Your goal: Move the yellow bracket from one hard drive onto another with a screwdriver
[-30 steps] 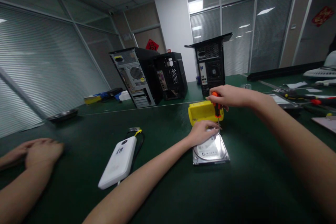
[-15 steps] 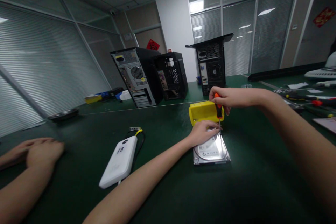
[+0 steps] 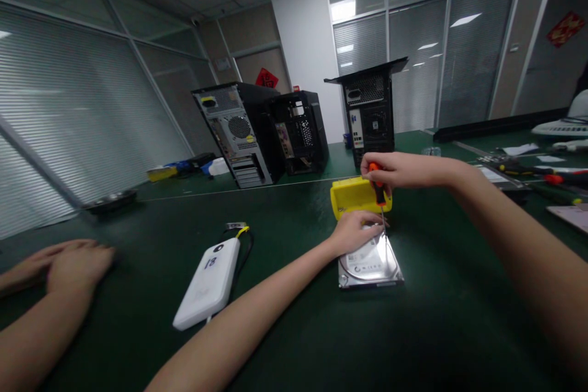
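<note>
A silver hard drive (image 3: 370, 266) with a white label lies flat on the green table. My left hand (image 3: 353, 233) rests over its far left part and holds it down, fingers reaching across the far edge. In my right hand (image 3: 384, 170) is a screwdriver (image 3: 380, 195) with an orange and black handle, held nearly upright. Its thin shaft runs down to the far right corner of the drive, beside my left fingertips. The exact contact of the tip is too small to make out. Just behind both hands sits a yellow open container (image 3: 349, 197).
A white power bank (image 3: 209, 282) marked 18, with a cable, lies left of my left forearm. Another person's hands (image 3: 80, 263) rest at the far left. Computer cases (image 3: 264, 135) stand at the back, another case (image 3: 374, 116) further right. Tools (image 3: 528, 171) lie along the right.
The screwdriver's handle and my right hand have tilted slightly to the left. My left hand and the hard drive stay where they were.
</note>
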`<state>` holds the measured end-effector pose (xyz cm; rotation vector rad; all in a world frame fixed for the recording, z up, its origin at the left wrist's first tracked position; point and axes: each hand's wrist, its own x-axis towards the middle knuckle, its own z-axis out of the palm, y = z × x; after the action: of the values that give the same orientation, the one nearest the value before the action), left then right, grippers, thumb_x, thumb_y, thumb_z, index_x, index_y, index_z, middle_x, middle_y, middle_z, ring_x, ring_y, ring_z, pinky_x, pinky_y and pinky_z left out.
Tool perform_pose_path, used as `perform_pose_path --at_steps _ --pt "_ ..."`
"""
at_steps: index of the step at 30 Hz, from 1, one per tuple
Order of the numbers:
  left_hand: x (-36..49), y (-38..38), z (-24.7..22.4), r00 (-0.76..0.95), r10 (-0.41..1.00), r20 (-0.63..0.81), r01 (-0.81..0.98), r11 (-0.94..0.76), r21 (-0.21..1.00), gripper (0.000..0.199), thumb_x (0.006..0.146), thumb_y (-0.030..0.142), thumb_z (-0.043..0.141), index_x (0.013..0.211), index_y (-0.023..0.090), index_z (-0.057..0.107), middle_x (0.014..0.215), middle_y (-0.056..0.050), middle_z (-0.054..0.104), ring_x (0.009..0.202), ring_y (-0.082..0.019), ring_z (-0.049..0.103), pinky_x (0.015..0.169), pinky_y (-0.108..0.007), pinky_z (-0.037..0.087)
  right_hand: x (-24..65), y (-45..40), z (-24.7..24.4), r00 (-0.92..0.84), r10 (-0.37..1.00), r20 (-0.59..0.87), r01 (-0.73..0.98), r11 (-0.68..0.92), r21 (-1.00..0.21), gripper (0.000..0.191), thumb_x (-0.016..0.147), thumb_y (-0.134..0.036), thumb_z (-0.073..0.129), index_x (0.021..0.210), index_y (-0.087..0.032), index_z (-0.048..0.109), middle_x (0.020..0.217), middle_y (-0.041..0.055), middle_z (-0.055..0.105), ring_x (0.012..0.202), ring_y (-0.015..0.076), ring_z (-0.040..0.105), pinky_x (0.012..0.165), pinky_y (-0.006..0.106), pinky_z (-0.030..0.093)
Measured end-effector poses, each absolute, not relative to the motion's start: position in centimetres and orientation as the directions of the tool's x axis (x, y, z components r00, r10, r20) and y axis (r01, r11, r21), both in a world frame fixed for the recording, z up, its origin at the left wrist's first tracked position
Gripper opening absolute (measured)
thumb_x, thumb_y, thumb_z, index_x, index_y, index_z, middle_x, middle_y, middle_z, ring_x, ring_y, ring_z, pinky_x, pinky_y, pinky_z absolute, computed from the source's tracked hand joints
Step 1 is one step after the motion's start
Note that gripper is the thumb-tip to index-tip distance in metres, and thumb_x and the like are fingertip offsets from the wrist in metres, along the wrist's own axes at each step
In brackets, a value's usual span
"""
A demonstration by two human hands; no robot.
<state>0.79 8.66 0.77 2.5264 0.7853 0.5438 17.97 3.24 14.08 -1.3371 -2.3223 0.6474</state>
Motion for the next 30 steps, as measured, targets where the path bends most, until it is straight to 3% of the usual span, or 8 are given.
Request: perform_pose_path --at_steps 5,13,18,30 --pt "0.71 8.57 0.92 0.770 0.593 0.236 0.422 -0.750 0.510 0.027 0.086 0.035 0.050 0.101 0.021 0.068 0.110 -0.002 0.067 0.104 -0.017 0.058 0.094 -0.029 0.040 18.04 3.35 14.24 -0.484 0.865 0.133 0.725 0.482 -0.492 0.022 0.081 -0.037 0.052 0.084 -0.016 0.056 0.080 0.0056 0.063 0.066 0.0146 0.062 0.060 0.025 0.047" --pt "0.72 8.58 0.96 0.771 0.589 0.241 0.416 -0.753 0.510 0.028 0.086 0.036 0.049 0.100 0.021 0.068 0.110 -0.002 0.067 0.104 -0.017 0.058 0.094 -0.029 0.040 18.10 3.73 13.98 -0.418 0.895 0.154 0.759 0.438 -0.482 0.030 0.077 -0.045 0.055 0.074 -0.016 0.056 0.065 0.0030 0.062 0.059 0.0132 0.060 0.057 0.024 0.045" --pt "0.73 8.49 1.13 0.760 0.612 0.217 0.447 -0.735 0.510 0.028 0.086 0.036 0.050 0.101 0.022 0.068 0.111 -0.001 0.066 0.106 -0.017 0.058 0.096 -0.030 0.040 18.06 3.64 14.26 -0.432 0.881 0.192 0.797 0.473 -0.375 0.030 0.075 -0.045 0.057 0.071 -0.015 0.060 0.065 0.0034 0.063 0.060 0.0123 0.058 0.055 0.023 0.042" --pt "0.86 8.64 0.85 0.765 0.598 0.240 0.427 -0.749 0.506 0.026 0.086 0.034 0.050 0.100 0.021 0.068 0.109 -0.002 0.067 0.104 -0.016 0.059 0.094 -0.028 0.040 18.10 3.71 13.96 -0.414 0.892 0.181 0.839 0.451 -0.305 0.026 0.082 -0.041 0.050 0.082 -0.016 0.056 0.074 0.0043 0.064 0.054 0.0102 0.056 0.050 0.022 0.040"
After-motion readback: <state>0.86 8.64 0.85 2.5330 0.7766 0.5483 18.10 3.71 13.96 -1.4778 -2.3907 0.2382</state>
